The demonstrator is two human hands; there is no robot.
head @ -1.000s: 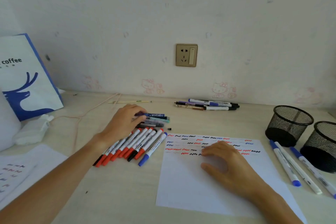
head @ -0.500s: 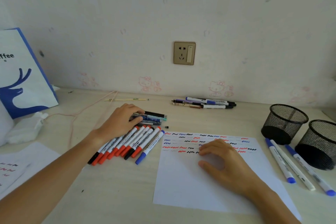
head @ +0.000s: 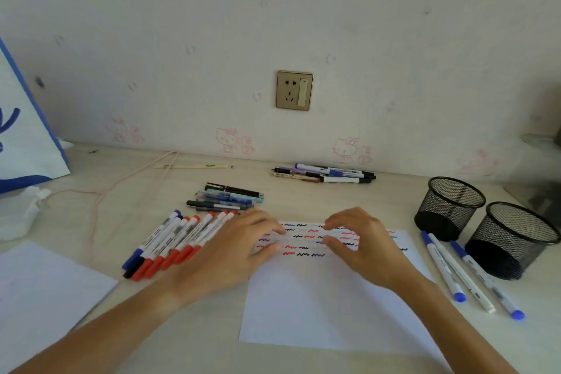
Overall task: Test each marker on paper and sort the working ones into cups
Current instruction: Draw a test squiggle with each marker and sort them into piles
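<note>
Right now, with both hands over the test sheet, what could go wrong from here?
1. The left hand hovers beside the row of markers; a nudge could roll untested ones around.
2. Three markers lie loose beside the mesh cups, so sorted and unsorted could get confused.
3. The right hand covers squiggles on the paper; fresh ink might smear.

scribbled paper point(head: 318, 297), marker row point(head: 179, 240), mesh cups point(head: 450, 206)
</note>
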